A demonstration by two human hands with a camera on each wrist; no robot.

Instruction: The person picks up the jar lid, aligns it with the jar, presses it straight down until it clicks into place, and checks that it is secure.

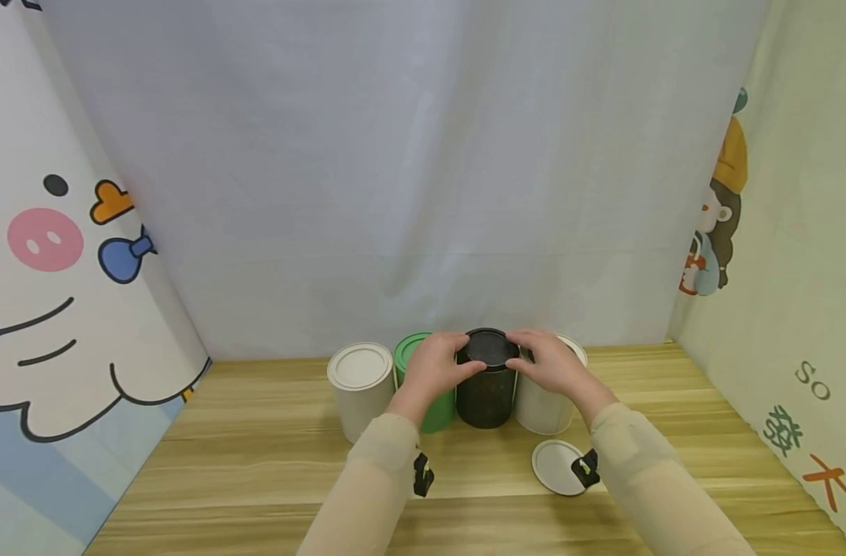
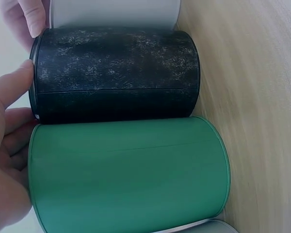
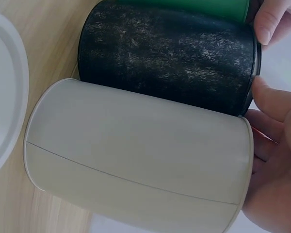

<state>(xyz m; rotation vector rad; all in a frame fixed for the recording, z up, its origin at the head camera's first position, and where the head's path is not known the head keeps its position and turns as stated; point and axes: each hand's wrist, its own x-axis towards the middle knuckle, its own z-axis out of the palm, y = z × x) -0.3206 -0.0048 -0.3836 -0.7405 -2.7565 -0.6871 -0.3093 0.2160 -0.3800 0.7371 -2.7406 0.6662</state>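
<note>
A black can [image 1: 484,401] with a scuffed side stands upright in a row of cans, and a black lid [image 1: 488,349] sits on its top. My left hand [image 1: 435,363] pinches the lid's rim from the left, thumb at the near side and fingers toward the far side. From the right, my right hand [image 1: 549,363] holds the same rim in a mirrored grip. In both wrist views the thumbs press at the top edge of the black can. The green can [image 2: 131,174] stands close under the left hand, the white can [image 3: 140,150] under the right.
Another white can [image 1: 363,401], lidded, stands at the row's left end. A round white lid [image 1: 555,467] lies flat on the wooden table [image 1: 256,463] before the right-hand white can. A pale curtain [image 1: 360,193] hangs right behind the row, with printed cloths at both sides.
</note>
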